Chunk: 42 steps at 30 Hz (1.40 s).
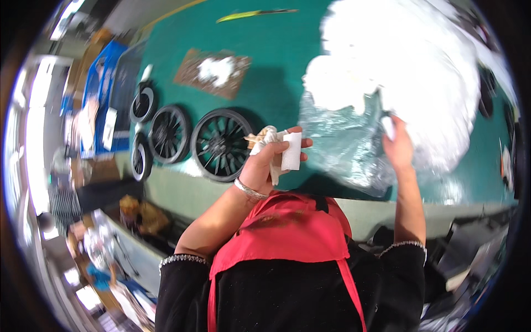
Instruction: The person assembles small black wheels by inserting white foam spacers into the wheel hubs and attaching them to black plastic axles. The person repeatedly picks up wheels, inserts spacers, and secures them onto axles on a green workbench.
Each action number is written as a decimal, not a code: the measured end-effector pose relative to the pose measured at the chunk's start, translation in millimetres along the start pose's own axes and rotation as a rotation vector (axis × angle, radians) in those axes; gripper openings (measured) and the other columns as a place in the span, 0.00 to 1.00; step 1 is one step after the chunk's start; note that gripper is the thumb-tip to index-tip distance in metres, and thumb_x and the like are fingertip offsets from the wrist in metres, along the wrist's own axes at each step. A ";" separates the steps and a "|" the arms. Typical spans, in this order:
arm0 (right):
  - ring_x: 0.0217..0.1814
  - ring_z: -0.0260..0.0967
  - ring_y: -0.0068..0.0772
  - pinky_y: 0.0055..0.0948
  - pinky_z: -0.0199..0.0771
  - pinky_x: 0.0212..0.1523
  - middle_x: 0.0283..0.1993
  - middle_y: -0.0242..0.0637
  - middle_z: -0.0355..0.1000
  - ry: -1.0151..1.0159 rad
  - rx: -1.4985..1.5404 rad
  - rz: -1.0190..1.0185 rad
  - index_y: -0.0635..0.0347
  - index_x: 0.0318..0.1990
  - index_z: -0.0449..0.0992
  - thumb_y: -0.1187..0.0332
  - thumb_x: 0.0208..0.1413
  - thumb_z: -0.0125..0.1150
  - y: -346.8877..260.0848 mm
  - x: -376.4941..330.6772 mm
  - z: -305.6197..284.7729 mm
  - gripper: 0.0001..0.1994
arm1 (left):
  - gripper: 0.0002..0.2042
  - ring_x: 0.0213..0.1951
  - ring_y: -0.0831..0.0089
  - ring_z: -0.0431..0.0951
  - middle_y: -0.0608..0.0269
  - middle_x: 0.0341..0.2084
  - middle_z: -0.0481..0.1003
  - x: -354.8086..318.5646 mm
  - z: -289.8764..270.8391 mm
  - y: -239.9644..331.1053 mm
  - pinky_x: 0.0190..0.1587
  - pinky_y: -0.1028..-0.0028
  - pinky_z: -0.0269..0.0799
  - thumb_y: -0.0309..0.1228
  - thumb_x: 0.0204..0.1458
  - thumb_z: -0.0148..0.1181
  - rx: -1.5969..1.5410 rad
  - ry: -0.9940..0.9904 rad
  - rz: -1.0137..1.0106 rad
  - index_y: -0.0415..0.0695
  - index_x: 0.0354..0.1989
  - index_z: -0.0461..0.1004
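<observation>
Nearest the camera, the person's red apron bib [287, 232] over a black top with beaded cuffs is filling the lower frame, and both forearms are rising from it toward the green work table [276, 66].

The left hand [265, 160], a silver bangle [249, 190] on its wrist, is closing its fingers around a small white folded paper slip [291, 150] together with a crumpled tan-and-white wad of wrapping [264, 136]; the grip looks firm, thumb over the top. The right hand [397, 145] is clenching a fold of the clear crinkled plastic bag [343, 141], which is lying on the table just beside the left hand and touching the large white fluffy mass of padding [409, 72] behind it. Whether that padding is sitting inside the bag's mouth or only against it cannot be told; glare is washing it out.

Judging from this, the person seems to be in the middle of unwrapping or sorting packing material, and the next move would probably call for freeing one hand, since both are occupied.

Farther left, three black spoked plastic wheels [221, 145] are lying flat near the table's front edge, well apart from the bag. Beyond them a flat brown cardboard piece [191, 69] is carrying a small white tuft [217, 71], and a yellow-green strip [243, 15] is lying at the far edge
</observation>
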State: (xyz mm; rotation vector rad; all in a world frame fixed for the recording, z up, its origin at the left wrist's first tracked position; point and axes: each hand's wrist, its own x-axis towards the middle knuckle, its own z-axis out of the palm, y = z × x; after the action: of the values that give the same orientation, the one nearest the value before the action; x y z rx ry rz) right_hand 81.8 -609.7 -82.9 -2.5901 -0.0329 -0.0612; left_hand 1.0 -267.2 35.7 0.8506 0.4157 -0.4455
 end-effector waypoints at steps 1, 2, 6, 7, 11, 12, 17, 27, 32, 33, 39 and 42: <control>0.49 0.73 0.50 0.38 0.72 0.49 0.47 0.45 0.74 -0.017 0.066 0.139 0.57 0.53 0.68 0.71 0.49 0.64 -14.1 -0.8 -8.3 0.22 | 0.24 0.36 0.68 0.76 0.52 0.45 0.75 -12.4 -15.0 1.3 0.41 0.74 0.73 0.31 0.55 0.46 -0.077 0.008 0.008 0.36 0.61 0.62; 0.47 0.73 0.46 0.35 0.72 0.49 0.45 0.44 0.74 0.036 0.146 0.063 0.59 0.52 0.68 0.70 0.51 0.65 -17.0 -3.2 -11.2 0.21 | 0.24 0.34 0.71 0.75 0.53 0.42 0.75 -27.0 -22.0 5.8 0.38 0.76 0.72 0.33 0.56 0.46 -0.017 0.026 0.026 0.36 0.60 0.63; 0.45 0.74 0.34 0.27 0.71 0.48 0.42 0.42 0.75 -0.200 0.425 -0.091 0.63 0.47 0.73 0.70 0.52 0.68 -106.5 -2.0 -17.9 0.16 | 0.23 0.41 0.75 0.75 0.57 0.42 0.74 -98.0 -59.6 8.3 0.44 0.77 0.70 0.27 0.54 0.56 0.162 -0.005 0.004 0.38 0.60 0.65; 0.44 0.74 0.36 0.28 0.72 0.47 0.42 0.41 0.75 -0.158 0.272 -0.297 0.61 0.46 0.75 0.70 0.51 0.68 -141.1 -4.1 -18.2 0.15 | 0.23 0.45 0.74 0.74 0.60 0.44 0.74 -115.0 -64.9 11.0 0.50 0.76 0.68 0.26 0.53 0.58 0.197 -0.013 -0.087 0.38 0.59 0.65; 0.44 0.74 0.45 0.33 0.73 0.43 0.42 0.42 0.74 -0.452 0.299 -0.434 0.57 0.44 0.73 0.69 0.51 0.66 -265.1 -12.2 9.5 0.13 | 0.25 0.54 0.72 0.70 0.60 0.51 0.72 -154.7 -109.2 5.0 0.59 0.74 0.60 0.27 0.53 0.61 0.638 -0.210 0.148 0.36 0.60 0.64; 0.44 0.74 0.45 0.34 0.73 0.42 0.42 0.40 0.74 -0.475 0.278 -0.532 0.57 0.44 0.72 0.69 0.51 0.65 -287.1 -13.7 19.3 0.13 | 0.26 0.55 0.72 0.69 0.60 0.52 0.72 -162.7 -118.0 8.0 0.61 0.74 0.57 0.27 0.53 0.62 0.695 -0.224 0.120 0.35 0.61 0.63; 0.43 0.72 0.42 0.38 0.73 0.37 0.40 0.34 0.72 -0.447 0.138 -0.949 0.55 0.42 0.73 0.70 0.47 0.66 -373.8 -26.9 63.3 0.14 | 0.27 0.56 0.72 0.68 0.60 0.53 0.70 -199.1 -167.7 35.5 0.60 0.74 0.59 0.25 0.52 0.63 0.682 -0.259 0.157 0.35 0.60 0.63; 0.40 0.69 0.43 0.39 0.75 0.36 0.34 0.39 0.69 -0.485 -0.446 -1.043 0.59 0.35 0.71 0.78 0.44 0.59 -429.6 -58.6 127.8 0.09 | 0.25 0.55 0.73 0.68 0.62 0.52 0.71 -260.6 -274.0 46.0 0.58 0.73 0.61 0.20 0.51 0.60 0.462 -0.199 0.257 0.35 0.58 0.62; 0.39 0.70 0.44 0.40 0.74 0.35 0.32 0.41 0.70 -0.619 -0.482 -1.051 0.59 0.33 0.70 0.77 0.44 0.60 -424.8 -46.1 157.6 0.08 | 0.23 0.51 0.75 0.71 0.62 0.48 0.73 -261.6 -288.3 44.9 0.55 0.74 0.64 0.20 0.52 0.59 0.246 -0.178 0.304 0.37 0.58 0.63; 0.39 0.70 0.44 0.40 0.74 0.35 0.32 0.41 0.70 -0.641 -0.494 -1.050 0.59 0.33 0.70 0.76 0.44 0.60 -422.7 -43.7 161.8 0.08 | 0.23 0.50 0.76 0.72 0.62 0.48 0.72 -263.3 -288.1 47.1 0.54 0.74 0.65 0.20 0.53 0.59 0.168 -0.117 0.255 0.37 0.58 0.63; 0.46 0.70 0.43 0.41 0.71 0.41 0.42 0.36 0.72 -0.620 -0.362 -1.378 0.55 0.46 0.74 0.64 0.41 0.70 -473.0 -42.4 146.5 0.21 | 0.20 0.44 0.80 0.73 0.67 0.41 0.75 -253.2 -276.3 53.1 0.47 0.78 0.70 0.26 0.55 0.62 0.082 0.235 0.356 0.37 0.56 0.67; 0.50 0.68 0.43 0.42 0.70 0.45 0.50 0.34 0.69 -0.996 0.243 -1.395 0.51 0.51 0.73 0.63 0.41 0.71 -526.6 -84.0 137.7 0.25 | 0.21 0.46 0.77 0.74 0.65 0.43 0.75 -251.4 -275.9 56.7 0.50 0.76 0.70 0.27 0.53 0.65 0.187 0.191 0.332 0.38 0.54 0.68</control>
State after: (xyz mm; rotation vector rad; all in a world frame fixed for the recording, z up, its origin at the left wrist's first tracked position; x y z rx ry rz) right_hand -15.9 -89.8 70.8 -1.6173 -1.9500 0.6542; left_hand -225.0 35.2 37.6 1.1265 0.4023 -0.0961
